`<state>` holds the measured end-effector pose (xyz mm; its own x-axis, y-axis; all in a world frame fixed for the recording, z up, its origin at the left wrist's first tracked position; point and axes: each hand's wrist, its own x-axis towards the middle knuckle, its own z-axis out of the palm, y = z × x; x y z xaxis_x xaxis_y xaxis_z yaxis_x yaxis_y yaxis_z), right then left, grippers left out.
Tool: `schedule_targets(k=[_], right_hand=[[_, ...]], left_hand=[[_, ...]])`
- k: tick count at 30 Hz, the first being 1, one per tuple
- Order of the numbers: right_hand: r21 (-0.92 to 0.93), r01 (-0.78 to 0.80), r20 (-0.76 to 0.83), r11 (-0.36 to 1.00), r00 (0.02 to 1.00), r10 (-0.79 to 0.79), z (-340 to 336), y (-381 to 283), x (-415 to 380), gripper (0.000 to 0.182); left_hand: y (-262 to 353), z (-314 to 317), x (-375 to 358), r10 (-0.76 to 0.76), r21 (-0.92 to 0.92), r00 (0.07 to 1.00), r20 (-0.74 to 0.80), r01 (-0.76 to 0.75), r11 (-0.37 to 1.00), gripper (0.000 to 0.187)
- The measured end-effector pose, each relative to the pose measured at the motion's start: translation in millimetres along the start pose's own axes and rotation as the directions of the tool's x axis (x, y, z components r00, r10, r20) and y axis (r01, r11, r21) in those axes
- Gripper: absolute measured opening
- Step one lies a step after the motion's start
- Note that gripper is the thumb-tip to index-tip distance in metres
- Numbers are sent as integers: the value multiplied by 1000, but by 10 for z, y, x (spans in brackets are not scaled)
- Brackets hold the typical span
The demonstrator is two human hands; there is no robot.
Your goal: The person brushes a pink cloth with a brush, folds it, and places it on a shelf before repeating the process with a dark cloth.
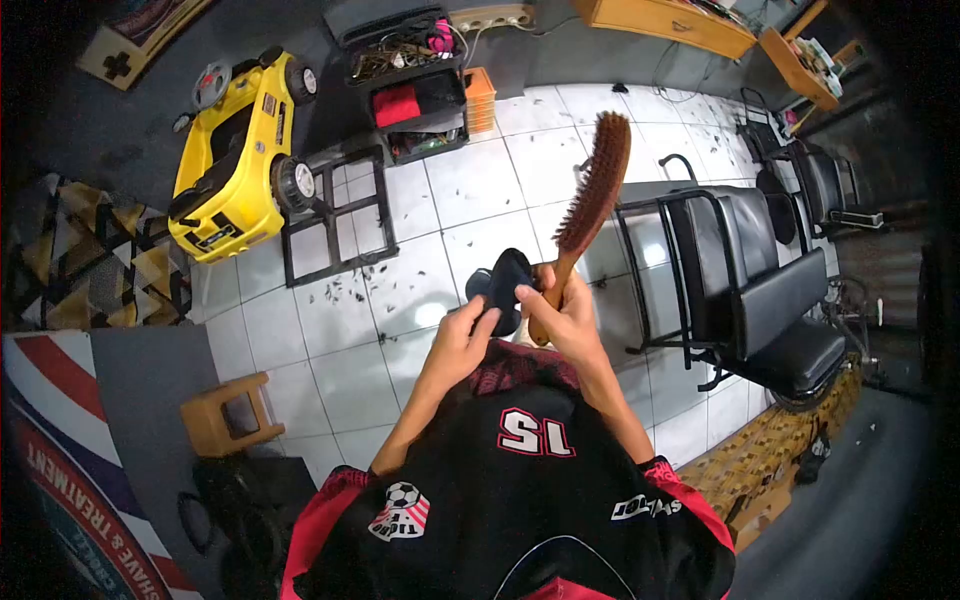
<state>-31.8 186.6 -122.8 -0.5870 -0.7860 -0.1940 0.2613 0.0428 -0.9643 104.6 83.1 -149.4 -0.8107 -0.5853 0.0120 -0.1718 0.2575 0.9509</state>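
Observation:
A long wooden brush (pixel 600 185) with brown bristles points up and away, its bristles facing left. Its handle lies in my right hand (pixel 568 312), whose fingers are wrapped round it. The thumb of that hand also touches a dark, curved object (pixel 510 285) in front of my body. My left hand (pixel 468 335) holds the left side of this dark object, fingers closed on its edge. What the dark object is, I cannot make out.
Dark hair clippings (pixel 345 292) are scattered on the white tiles. A yellow toy car (pixel 235 155) and a black frame (pixel 338 215) lie left, with a small brown stool (pixel 232 413) nearer. Black padded chairs (pixel 755 290) stand right. A shelf cart (pixel 415 95) is ahead.

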Motion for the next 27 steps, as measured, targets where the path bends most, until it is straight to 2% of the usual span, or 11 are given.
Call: schedule_targets(k=[4, 7, 11, 12, 15, 19, 20, 22, 23, 25, 27], right_hand=[[-147, 206, -135, 968, 965, -226, -187, 112, 75, 15], [-28, 154, -166, 988, 974, -157, -362, 31, -43, 16], [367, 262, -41, 893, 963, -266, -447, -8, -323, 40], [300, 268, -5, 916, 960, -279, -458, 43, -364, 52], [302, 282, 66, 911, 947, -315, -435, 110, -388, 45], [41, 26, 162, 999, 986, -32, -596, 421, -273, 27], [-279, 206, 81, 938, 978, -191, -634, 534, -196, 26], [-397, 15, 53, 918, 999, 7, -812, 1042, -88, 25], [-453, -78, 34, 888, 994, 104, -933, 1384, -37, 25], [-632, -81, -35, 771, 997, 75, -1261, 2229, -21, 27], [-836, 52, 175, 546, 969, 175, -1779, 3078, -184, 41]], left_hand=[[183, 103, 99, -134, -154, 979, -151, 111, 982, 23], [246, 162, 314, -109, -159, 970, -216, 76, 984, 22], [356, 293, 454, -157, -277, 964, -215, 94, 956, 21], [430, 312, 478, -168, -293, 968, -186, 109, 950, 21], [625, 367, 544, -103, -211, 983, -151, 70, 975, 19], [965, 393, 641, -37, -156, 993, -112, 20, 988, 16], [1030, 375, 666, -33, -142, 992, -123, 15, 990, 16], [1194, 297, 724, 5, -139, 989, -148, -26, 990, 14], [1258, 293, 744, 42, -126, 961, -272, -79, 989, 14], [1496, 198, 724, 5, -188, 929, -369, -80, 979, 16], [1763, 149, 664, -174, -275, 834, -524, 28, 961, 33]])
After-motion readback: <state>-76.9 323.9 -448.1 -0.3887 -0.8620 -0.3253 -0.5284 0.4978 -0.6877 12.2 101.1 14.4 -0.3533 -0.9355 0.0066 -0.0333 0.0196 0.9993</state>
